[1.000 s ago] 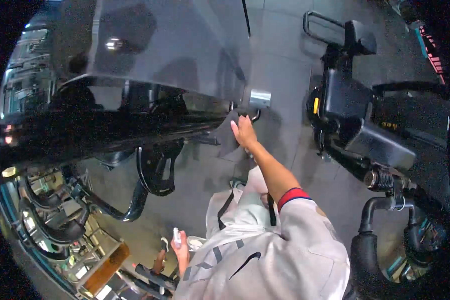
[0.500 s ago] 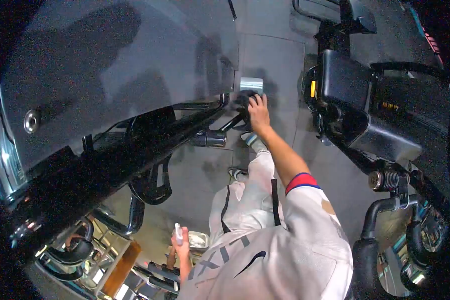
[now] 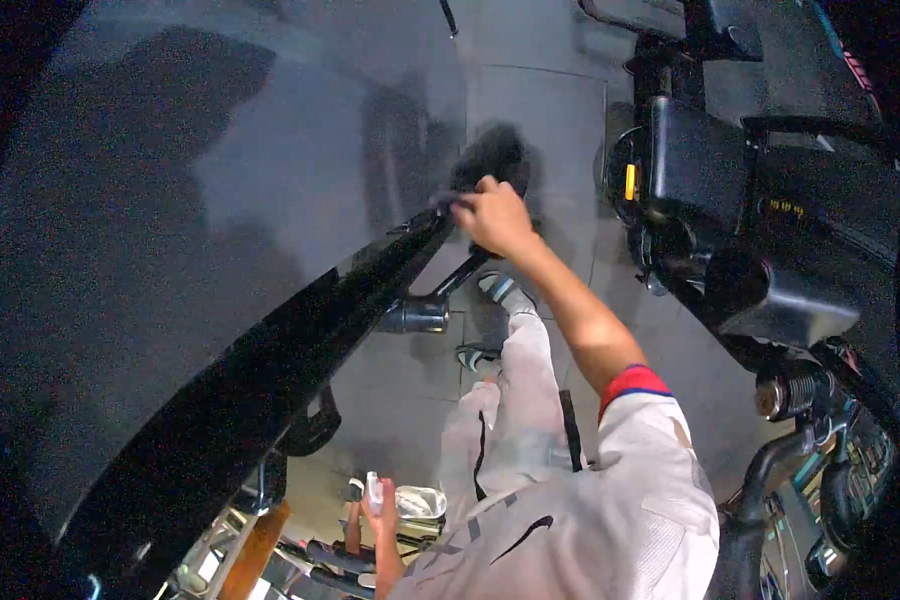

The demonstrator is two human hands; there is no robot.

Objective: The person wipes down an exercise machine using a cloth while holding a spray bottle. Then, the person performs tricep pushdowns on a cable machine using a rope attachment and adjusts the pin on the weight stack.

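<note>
My right hand (image 3: 497, 216) is closed on a dark cloth (image 3: 450, 203), pressed at the end of a long black bar (image 3: 270, 350) beside a large grey panel (image 3: 300, 150). Part of the cloth is hidden under the fingers and blurred. Lower down, my left hand (image 3: 382, 512) grips a small whitish bottle (image 3: 374, 492) upright near my waist, away from the bar.
Black padded gym equipment (image 3: 705, 150) with a yellow mark stands at the right, above a coiled metal part (image 3: 792, 392). A white tray (image 3: 420, 502) lies beside my left hand. My feet in sandals (image 3: 500, 288) rest on grey floor tiles (image 3: 540, 110).
My right hand, with the cloth, has moved from beside a shiny plate left to the bar's end. The plate no longer shows. The view has shifted, and the left hand still holds the bottle.
</note>
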